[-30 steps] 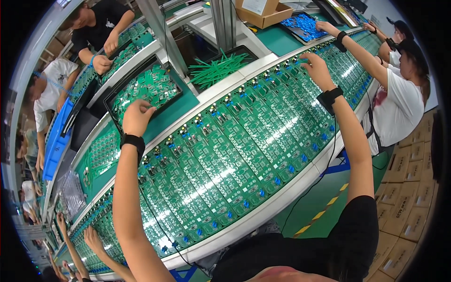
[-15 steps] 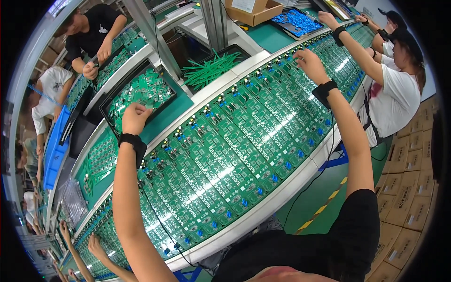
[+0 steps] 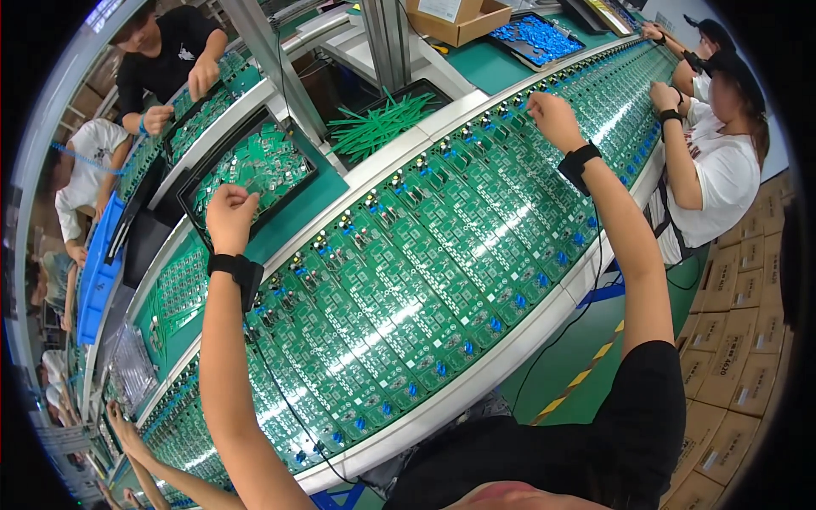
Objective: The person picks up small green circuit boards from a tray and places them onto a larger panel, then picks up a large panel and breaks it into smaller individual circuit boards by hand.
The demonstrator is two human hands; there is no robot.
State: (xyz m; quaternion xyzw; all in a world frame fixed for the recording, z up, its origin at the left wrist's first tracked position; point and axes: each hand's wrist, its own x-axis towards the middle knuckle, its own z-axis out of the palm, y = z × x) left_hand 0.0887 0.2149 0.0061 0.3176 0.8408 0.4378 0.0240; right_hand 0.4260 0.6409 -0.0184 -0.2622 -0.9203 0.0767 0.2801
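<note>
My left hand, a black band at its wrist, is held at the near edge of a black tray heaped with small green circuit boards. Its thumb and fingers are pinched together; what they hold, if anything, cannot be made out. Over the far side of a long row of green circuit boards is my right hand, also banded in black. Its fingers are closed, and their contents are hidden. Blue parts line the boards' near edge; small upright components line the far edge.
Green strips fill a bin beyond the row. Farther right are a tray of blue parts and a cardboard box. Metal posts rise behind. Co-workers sit at right and across; another person's arms reach in at lower left.
My left hand has shifted slightly left along the tray's near edge. My right hand has moved slightly left, its fingers curled closer. The co-worker at right has drawn an arm back.
</note>
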